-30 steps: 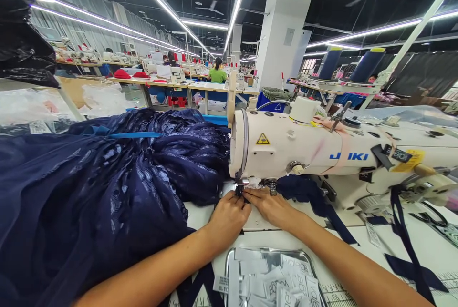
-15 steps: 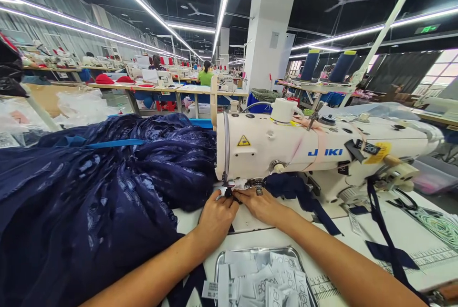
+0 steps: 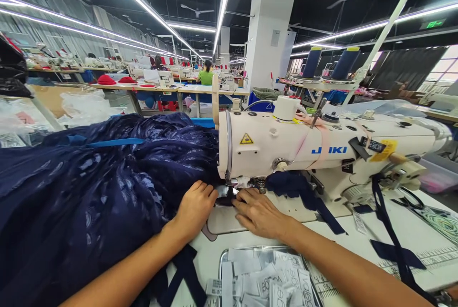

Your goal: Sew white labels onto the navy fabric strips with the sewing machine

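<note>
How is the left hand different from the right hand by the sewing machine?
The left hand is curled, its knuckles up against the dark blue fabric; the right hand lies flat with fingers spread on the machine bed. The left hand sits left of the needle area, beside the fabric heap; the right hand sits under the white sewing machine. Both point toward the needle, close together.

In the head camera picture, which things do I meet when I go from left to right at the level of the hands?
Dark blue fabric → left hand → right hand → dark blue strap hanging from the sewing machine.
</note>
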`<state>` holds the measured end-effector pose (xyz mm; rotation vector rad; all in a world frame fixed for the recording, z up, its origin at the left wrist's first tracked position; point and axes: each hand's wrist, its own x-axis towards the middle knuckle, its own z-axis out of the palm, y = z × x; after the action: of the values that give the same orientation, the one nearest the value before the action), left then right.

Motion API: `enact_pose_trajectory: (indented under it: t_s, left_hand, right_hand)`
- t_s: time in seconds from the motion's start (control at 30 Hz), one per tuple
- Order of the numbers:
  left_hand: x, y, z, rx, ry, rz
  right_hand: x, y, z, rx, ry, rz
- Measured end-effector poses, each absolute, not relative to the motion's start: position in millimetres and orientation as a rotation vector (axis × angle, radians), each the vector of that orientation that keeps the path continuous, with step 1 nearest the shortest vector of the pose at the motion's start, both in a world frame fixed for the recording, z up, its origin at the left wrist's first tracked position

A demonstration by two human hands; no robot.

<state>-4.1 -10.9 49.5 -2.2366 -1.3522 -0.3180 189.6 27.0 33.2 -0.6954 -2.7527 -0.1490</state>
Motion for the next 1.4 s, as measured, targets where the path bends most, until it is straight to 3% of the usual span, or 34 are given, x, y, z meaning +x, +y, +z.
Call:
enact_pose_trajectory:
  t_s: [0.17,0.67,1.0,1.4]
  left_hand:
    - [0,-7,47,-2.334,-1.403,-0.442]
    - [10,1,30,-2.416,-0.999,-0.425]
    - [1,-11,29,-2.557,-1.204,-0.437]
    - [-4,-19,35,-2.663,-1.331,-0.265]
  right_hand:
    - [188,29,27,-0.695,-2.681,-0.092]
    - [197,48,16,-0.615,-2.505,0.358]
    - [198,36,28,-0.495,-2.686,-0.072]
    - [198,35,25,-0.518,-2.651,-0.121]
